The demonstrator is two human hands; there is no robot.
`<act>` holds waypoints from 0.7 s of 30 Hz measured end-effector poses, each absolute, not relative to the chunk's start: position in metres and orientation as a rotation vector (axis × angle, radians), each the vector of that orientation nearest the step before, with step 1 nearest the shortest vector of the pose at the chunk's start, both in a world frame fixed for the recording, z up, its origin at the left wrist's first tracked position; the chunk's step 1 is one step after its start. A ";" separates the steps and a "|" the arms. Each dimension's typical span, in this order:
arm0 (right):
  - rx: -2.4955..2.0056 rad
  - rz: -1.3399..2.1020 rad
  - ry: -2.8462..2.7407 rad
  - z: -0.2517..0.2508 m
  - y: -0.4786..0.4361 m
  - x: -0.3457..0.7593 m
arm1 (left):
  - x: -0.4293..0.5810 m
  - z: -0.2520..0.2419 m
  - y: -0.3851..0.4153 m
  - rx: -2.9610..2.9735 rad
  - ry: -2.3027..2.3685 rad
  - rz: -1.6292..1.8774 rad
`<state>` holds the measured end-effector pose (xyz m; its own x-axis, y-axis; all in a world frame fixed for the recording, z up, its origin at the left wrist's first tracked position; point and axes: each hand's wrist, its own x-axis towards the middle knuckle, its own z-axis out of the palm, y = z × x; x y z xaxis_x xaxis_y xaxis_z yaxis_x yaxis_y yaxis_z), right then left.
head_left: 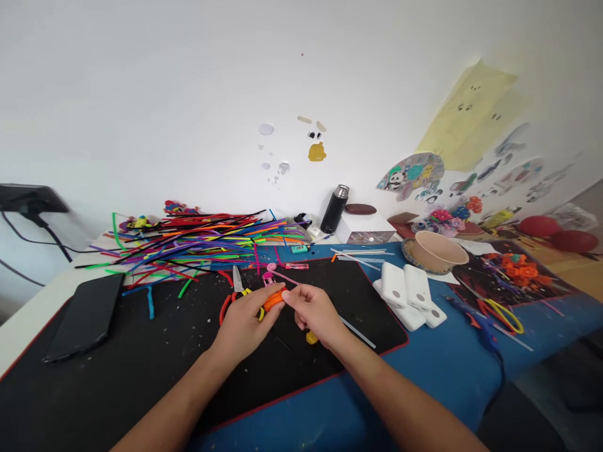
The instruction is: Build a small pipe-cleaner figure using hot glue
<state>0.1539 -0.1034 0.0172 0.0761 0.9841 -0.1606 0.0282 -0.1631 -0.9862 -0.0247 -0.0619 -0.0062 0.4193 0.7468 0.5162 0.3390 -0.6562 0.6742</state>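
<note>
My left hand (245,323) and my right hand (315,311) meet over the black mat (141,351). Both are closed on a small orange pipe-cleaner piece (274,299) held between their fingertips. A pink pipe cleaner (282,274) with a curled end lies just behind the hands. Red-handled scissors (234,290) lie to the left of my left hand. A small yellow piece (311,338) sits on the mat under my right wrist.
A big heap of coloured pipe cleaners (198,242) covers the back left. A dark phone (85,317) lies at the left. White power banks (409,290), a paper bowl (438,250), a black flask (335,208) and finished craft flowers (521,267) stand to the right.
</note>
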 end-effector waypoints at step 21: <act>-1.284 1.316 -1.110 0.011 -0.114 0.136 | -0.028 -0.006 -0.056 2.102 1.053 1.212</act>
<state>0.1356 -0.1137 0.0106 0.0064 0.9911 -0.1331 -0.0358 -0.1328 -0.9905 -0.0277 -0.0562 -0.0057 0.3080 0.8128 0.4945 0.3762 -0.5815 0.7214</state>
